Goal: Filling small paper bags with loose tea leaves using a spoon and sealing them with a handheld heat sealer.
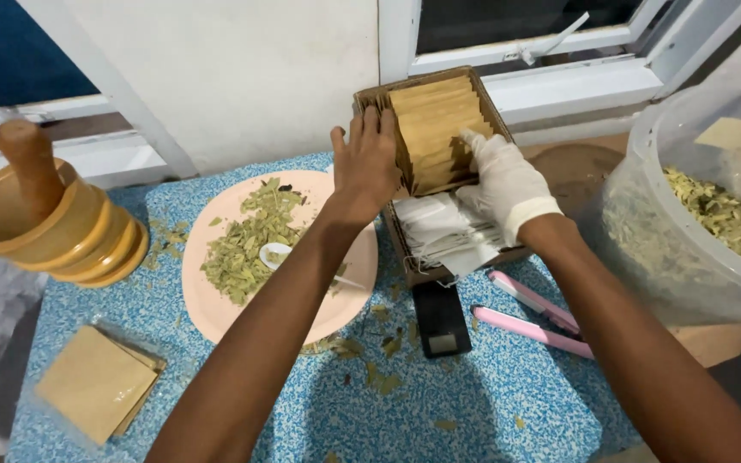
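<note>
I'm squaring the brown envelopes (439,129) standing in the cardboard box (405,249): my bare left hand (369,163) lies flat and spread against the stack, my gloved right hand (501,178) seems to pinch their edges. Next needs gentle, even pressure.

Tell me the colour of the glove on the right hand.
White; the glove on the right hand shows clearly in the head view.

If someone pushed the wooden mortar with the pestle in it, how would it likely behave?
The wooden mortar looks thick-walled, so it is probably heavy for its size and would slide rather than tip. It already sits tilted, so it might rock. The pestle leans loose inside and would likely shift or roll against the rim.
</note>
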